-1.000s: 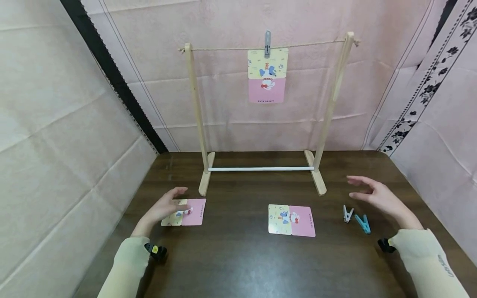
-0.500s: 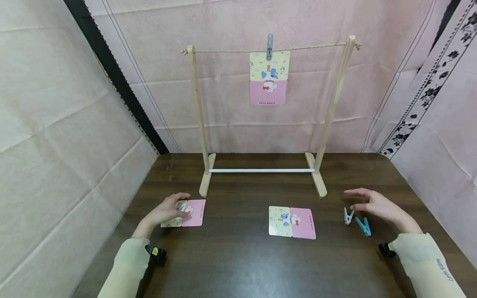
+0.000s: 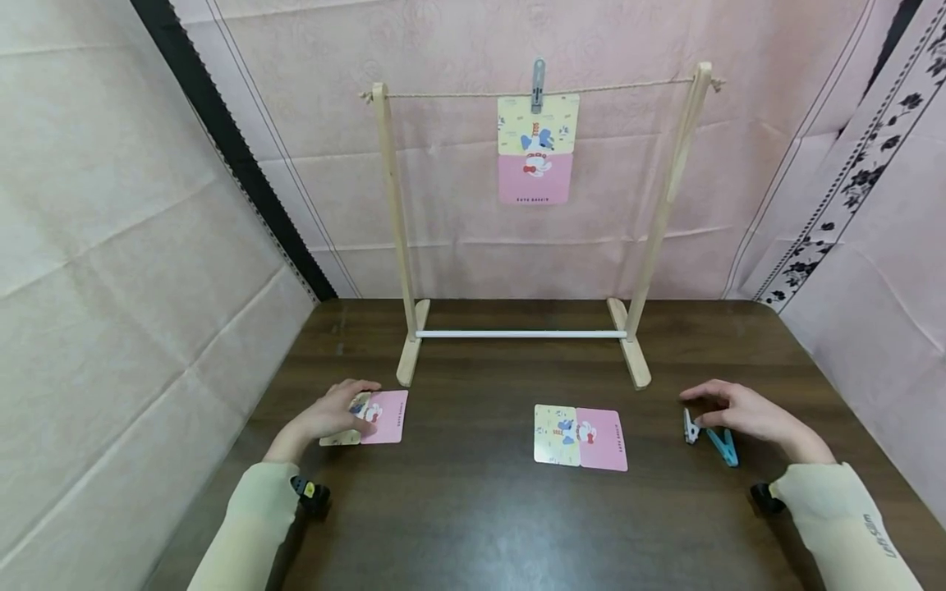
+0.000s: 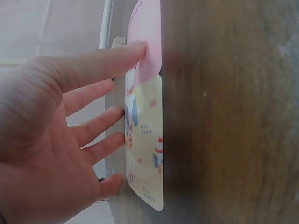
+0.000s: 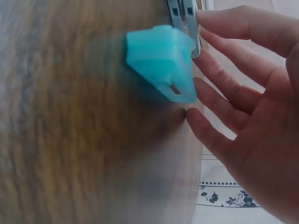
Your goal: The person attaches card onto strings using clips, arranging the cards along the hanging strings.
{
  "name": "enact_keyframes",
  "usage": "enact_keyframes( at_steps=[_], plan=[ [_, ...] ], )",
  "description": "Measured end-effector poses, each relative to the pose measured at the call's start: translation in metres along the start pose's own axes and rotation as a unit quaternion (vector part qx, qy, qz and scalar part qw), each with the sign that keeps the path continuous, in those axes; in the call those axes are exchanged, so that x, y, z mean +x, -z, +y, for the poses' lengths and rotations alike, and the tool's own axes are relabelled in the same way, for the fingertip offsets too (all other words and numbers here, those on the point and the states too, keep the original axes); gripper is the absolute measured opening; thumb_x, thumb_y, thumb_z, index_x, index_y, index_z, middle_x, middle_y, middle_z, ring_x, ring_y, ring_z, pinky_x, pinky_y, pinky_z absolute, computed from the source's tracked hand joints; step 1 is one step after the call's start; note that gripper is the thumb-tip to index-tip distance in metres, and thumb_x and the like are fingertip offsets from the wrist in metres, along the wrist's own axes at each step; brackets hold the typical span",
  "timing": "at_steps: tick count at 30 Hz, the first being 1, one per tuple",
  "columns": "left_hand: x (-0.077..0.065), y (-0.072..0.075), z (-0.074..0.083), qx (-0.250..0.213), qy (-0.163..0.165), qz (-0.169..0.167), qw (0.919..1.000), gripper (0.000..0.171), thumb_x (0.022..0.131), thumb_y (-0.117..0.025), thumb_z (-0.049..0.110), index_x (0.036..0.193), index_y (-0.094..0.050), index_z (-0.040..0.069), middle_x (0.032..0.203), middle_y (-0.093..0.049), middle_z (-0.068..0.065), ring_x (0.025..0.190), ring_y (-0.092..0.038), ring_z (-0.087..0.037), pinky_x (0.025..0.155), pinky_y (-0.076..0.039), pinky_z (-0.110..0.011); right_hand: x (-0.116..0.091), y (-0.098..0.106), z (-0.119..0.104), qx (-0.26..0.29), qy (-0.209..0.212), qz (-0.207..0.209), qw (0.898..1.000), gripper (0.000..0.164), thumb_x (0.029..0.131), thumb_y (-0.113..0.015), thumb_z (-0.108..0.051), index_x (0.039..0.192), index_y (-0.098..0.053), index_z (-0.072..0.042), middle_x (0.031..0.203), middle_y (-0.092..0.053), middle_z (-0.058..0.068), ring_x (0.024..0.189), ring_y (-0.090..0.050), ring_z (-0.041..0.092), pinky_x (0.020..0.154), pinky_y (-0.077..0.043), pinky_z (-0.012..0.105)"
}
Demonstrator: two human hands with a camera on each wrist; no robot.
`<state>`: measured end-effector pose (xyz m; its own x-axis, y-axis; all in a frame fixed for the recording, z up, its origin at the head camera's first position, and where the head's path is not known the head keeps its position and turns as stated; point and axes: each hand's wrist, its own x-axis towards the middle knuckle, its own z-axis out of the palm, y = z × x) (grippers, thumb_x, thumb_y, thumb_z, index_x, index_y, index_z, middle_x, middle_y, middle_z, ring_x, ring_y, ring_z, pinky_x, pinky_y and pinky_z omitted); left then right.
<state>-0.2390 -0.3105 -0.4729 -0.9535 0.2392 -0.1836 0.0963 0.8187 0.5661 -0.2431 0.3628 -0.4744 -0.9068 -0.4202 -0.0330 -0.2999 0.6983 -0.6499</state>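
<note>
In the head view, a yellow-and-pink card (image 3: 388, 417) lies on the table's left side. My left hand (image 3: 319, 419) is spread over it; in the left wrist view the thumb reaches onto the pink half of the card (image 4: 145, 107) and the fingertips stand along its far edge. At the right, my right hand (image 3: 750, 414) hovers low over a grey clothespin (image 3: 691, 430) and a teal clothespin (image 3: 727, 453). Its thumb is at the grey clothespin (image 5: 190, 23) in the right wrist view, fingers behind, with the teal clothespin (image 5: 161, 58) nearer the camera.
A wooden stand (image 3: 659, 213) with a string (image 3: 443, 95) across its top stands at the back. One card (image 3: 535, 176) hangs there from a grey clothespin (image 3: 538, 82). Another card (image 3: 580, 437) lies mid-table. Pale cloth (image 3: 458, 222) encloses the table (image 3: 473, 517).
My right hand has come down and slightly left, its thumb now at the grey clothespin. The left hand has lowered onto its card. The cards and clothespins stay in place.
</note>
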Motion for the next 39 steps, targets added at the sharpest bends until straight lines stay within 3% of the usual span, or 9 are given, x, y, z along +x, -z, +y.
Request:
enact_keyframes(
  at_steps=[14, 21, 29, 39],
  plan=[
    [0.003, 0.002, 0.002, 0.025, -0.005, -0.002, 0.9997, 0.071, 0.081, -0.083, 0.024, 0.143, -0.053, 0.011, 0.143, -0.047, -0.022, 0.132, -0.035, -0.047, 0.100, -0.012, -0.083, 0.001, -0.005, -0.001, -0.014, -0.003, 0.002, 1.000, 0.033, 0.089, -0.077, -0.020, 0.119, -0.071, -0.008, 0.118, -0.067, 0.011, 0.105, -0.059, 0.020, 0.076, -0.050, 0.028],
    [0.006, 0.003, 0.004, 0.046, -0.003, -0.005, 0.9989, 0.067, 0.080, -0.084, 0.025, 0.140, -0.056, 0.011, 0.138, -0.051, -0.019, 0.127, -0.039, -0.044, 0.100, -0.015, -0.081, 0.002, -0.006, -0.003, 0.003, -0.012, -0.018, 1.000, 0.029, 0.090, -0.075, -0.017, 0.115, -0.072, -0.004, 0.110, -0.068, 0.008, 0.096, -0.061, 0.015, 0.073, -0.051, 0.028],
    [0.010, 0.004, 0.003, 0.057, 0.002, -0.006, 0.9984, 0.066, 0.077, -0.086, 0.027, 0.135, -0.059, 0.012, 0.135, -0.051, -0.019, 0.124, -0.041, -0.042, 0.100, -0.020, -0.078, 0.004, -0.005, -0.003, 0.002, -0.017, -0.032, 0.999, 0.031, 0.090, -0.074, -0.017, 0.117, -0.071, -0.002, 0.112, -0.069, 0.010, 0.098, -0.062, 0.019, 0.074, -0.052, 0.029],
    [0.012, 0.005, 0.006, 0.059, 0.011, -0.015, 0.9981, 0.063, 0.075, -0.088, 0.027, 0.130, -0.061, 0.011, 0.132, -0.053, -0.017, 0.122, -0.040, -0.042, 0.100, -0.018, -0.079, 0.006, -0.004, 0.001, 0.012, -0.016, -0.037, 0.999, 0.027, 0.091, -0.074, -0.020, 0.114, -0.072, -0.006, 0.108, -0.070, 0.005, 0.092, -0.061, 0.006, 0.075, -0.052, 0.028]
  ],
)
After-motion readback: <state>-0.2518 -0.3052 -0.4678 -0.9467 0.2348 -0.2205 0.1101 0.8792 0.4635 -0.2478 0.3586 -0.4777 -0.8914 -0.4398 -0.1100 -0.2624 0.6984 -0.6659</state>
